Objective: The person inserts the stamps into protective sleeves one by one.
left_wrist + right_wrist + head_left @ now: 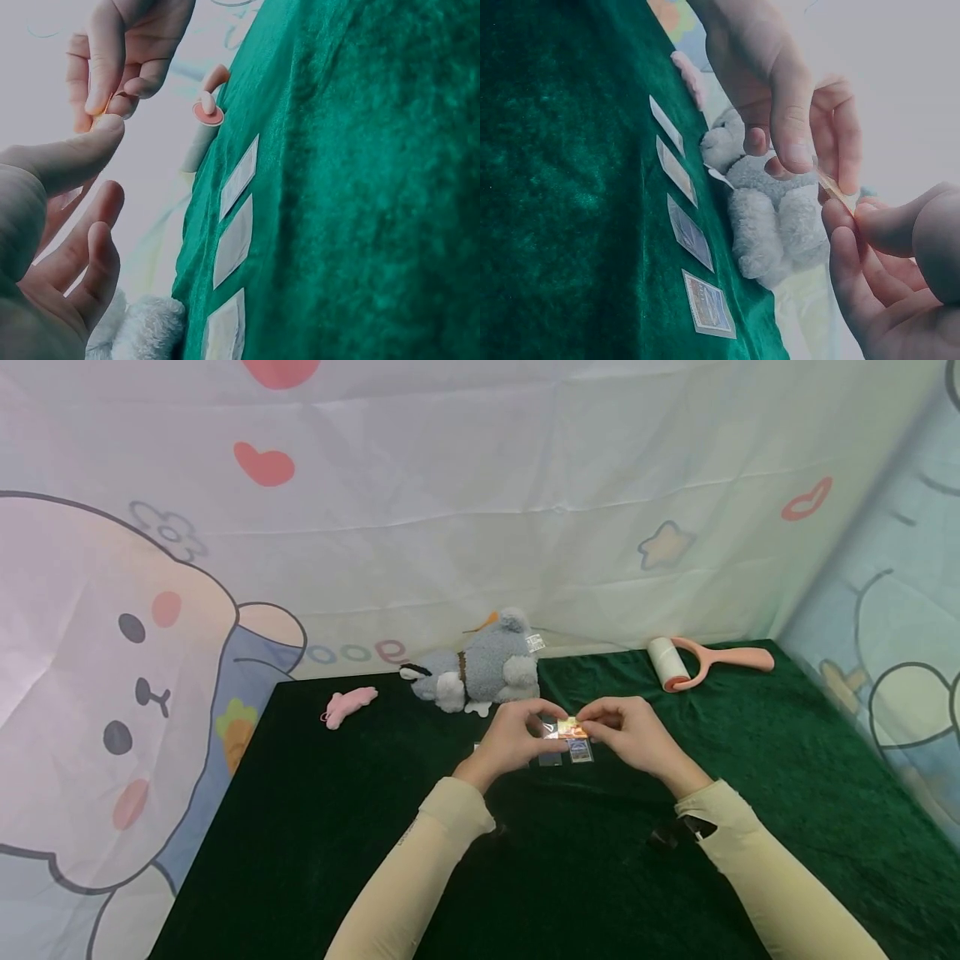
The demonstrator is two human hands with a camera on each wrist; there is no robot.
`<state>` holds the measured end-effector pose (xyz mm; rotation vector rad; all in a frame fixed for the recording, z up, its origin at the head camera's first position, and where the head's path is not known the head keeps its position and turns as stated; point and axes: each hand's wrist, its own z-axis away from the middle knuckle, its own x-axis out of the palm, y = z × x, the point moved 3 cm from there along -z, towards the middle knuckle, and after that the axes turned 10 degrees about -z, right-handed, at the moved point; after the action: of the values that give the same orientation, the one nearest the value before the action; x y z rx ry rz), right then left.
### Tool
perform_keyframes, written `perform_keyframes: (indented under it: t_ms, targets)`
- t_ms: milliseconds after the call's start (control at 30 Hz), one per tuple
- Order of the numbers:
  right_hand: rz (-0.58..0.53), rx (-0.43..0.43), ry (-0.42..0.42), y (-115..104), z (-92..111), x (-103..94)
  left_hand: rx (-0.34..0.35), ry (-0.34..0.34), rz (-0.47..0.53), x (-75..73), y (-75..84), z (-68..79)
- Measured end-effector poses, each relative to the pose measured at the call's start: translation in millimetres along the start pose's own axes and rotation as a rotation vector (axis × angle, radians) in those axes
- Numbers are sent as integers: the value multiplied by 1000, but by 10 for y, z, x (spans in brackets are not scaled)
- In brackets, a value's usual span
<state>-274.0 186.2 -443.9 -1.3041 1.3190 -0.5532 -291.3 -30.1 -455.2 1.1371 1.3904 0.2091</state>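
Observation:
Both hands are raised over the table and face each other with a small orange-yellow card (573,727) between them. My right hand (633,731) pinches the card's right end between thumb and fingers. On the other side, my left hand (517,735) pinches a clear, shiny sleeve (550,729) at the card's left end; how far the card sits inside it cannot be told. Below them, several small cards lie in a row on the cloth, among them a blue-grey picture card (581,752) and a darker card (691,231). The left hand partly hides the row in the head view.
A dark green cloth (315,860) covers the table. Behind the hands lies a grey plush toy (491,668). A pink plush piece (348,706) is at the back left, and a lint roller (705,662) with a pink handle at the back right. Printed curtains hang behind.

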Motion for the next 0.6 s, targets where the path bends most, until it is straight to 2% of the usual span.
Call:
perform_keyframes:
  t_ms: [200, 600]
  targets:
    - [-66, 26, -32, 3, 9, 3, 11, -1, -19, -10, -11, 2]
    - [-66, 12, -20, 4, -1, 5, 62, 11, 9, 18, 44, 5]
